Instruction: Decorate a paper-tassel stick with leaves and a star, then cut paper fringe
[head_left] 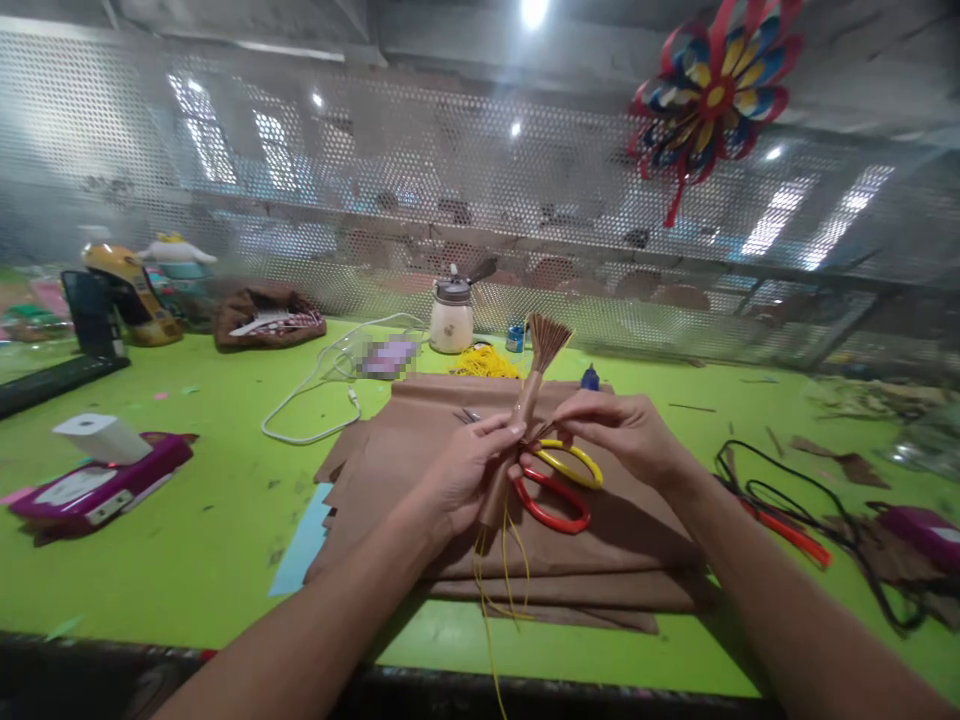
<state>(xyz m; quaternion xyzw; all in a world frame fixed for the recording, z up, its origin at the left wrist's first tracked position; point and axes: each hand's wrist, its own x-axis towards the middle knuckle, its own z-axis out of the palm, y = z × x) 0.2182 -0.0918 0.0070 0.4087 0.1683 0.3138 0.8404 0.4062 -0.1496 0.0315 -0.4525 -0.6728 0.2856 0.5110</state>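
My left hand (469, 465) grips a rolled brown bundle (529, 395) around its middle. The bundle stands tilted, its top end fanned into a fringe like a tassel, and thin yellow cords (506, 560) hang from its lower end. Close by on the right, my right hand (626, 425) has thumb and fingers pinched by the bundle, apparently on a thin brown strip whose extent I cannot make out. Under the hands, scissors (559, 515) with one red and one yellow handle loop lie on a stack of brown sheets (405, 480); the bundle and left hand partly cover them.
Behind the sheets are yellow cord (484, 362), a light-coloured jar (451, 325) and a small blue bottle (590, 378). A white cable (289, 435) and purple power strip (124, 490) lie left. Black cord (795, 480) and a red-handled tool (791, 535) lie right.
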